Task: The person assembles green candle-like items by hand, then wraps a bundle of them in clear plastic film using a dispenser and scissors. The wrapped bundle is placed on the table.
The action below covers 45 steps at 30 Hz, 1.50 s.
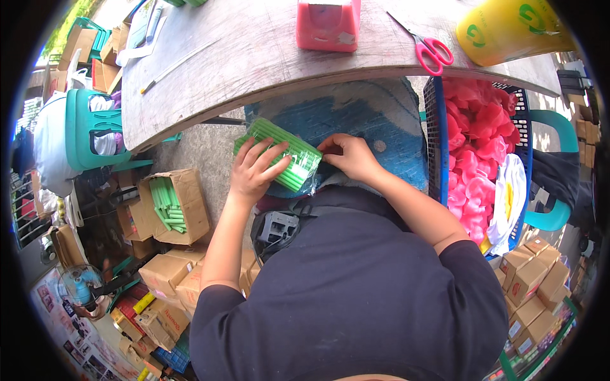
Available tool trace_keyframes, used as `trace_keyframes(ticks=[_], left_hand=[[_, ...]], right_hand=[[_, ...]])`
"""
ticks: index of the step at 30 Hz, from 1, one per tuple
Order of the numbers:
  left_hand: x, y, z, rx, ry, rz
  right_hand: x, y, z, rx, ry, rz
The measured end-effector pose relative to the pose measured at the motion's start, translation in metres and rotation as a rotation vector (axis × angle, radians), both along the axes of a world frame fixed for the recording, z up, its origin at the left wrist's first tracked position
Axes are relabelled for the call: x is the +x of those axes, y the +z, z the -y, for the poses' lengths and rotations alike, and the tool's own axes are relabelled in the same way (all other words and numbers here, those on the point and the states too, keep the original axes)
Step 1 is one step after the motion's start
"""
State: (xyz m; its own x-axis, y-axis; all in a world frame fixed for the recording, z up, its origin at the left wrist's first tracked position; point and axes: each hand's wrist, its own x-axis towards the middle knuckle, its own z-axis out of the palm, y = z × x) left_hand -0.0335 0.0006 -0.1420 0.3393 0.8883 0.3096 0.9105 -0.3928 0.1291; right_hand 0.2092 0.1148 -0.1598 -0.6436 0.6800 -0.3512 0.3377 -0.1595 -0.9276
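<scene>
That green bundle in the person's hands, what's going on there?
A person's left hand is spread over a plastic-wrapped bundle of green tubes, while the right hand has its fingertips at the bundle's right end. More green tubes lie in a cardboard box at left.

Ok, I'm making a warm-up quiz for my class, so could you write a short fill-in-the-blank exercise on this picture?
1. The left hand and right hand are both at a clear bag of ____ sticks.
2. Pink petal-shaped pieces lie in a ____ basket.
3. On the table, the scissors lie to the ____ of the yellow bucket in the picture.

Missing words: green; blue; left.
</scene>
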Motion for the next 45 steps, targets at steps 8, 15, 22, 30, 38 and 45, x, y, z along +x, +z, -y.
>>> trace_keyframes(ticks=[8, 15, 22, 30, 38, 45], left_hand=[[0.008, 0.001, 0.02, -0.24, 0.413, 0.149], [0.011, -0.014, 0.025, -0.182, 0.455, 0.401], [0.016, 0.025, 0.009, -0.162, 0.258, 0.217], [0.029, 0.023, -0.03, -0.28, 0.254, 0.027], [0.024, 0.016, -0.028, -0.239, 0.443, 0.058], [0.025, 0.013, -0.027, -0.302, 0.526, 0.137]], right_hand=[[0.001, -0.001, 0.01, 0.16, 0.051, -0.04], [0.005, -0.004, 0.014, 0.297, 0.04, -0.135], [0.004, -0.015, 0.016, 0.097, -0.047, -0.145], [-0.007, -0.031, 0.016, -0.059, -0.282, -0.199], [-0.019, -0.012, 0.028, -0.09, 0.017, -0.084], [-0.001, -0.012, 0.02, -0.352, -0.097, -0.154]])
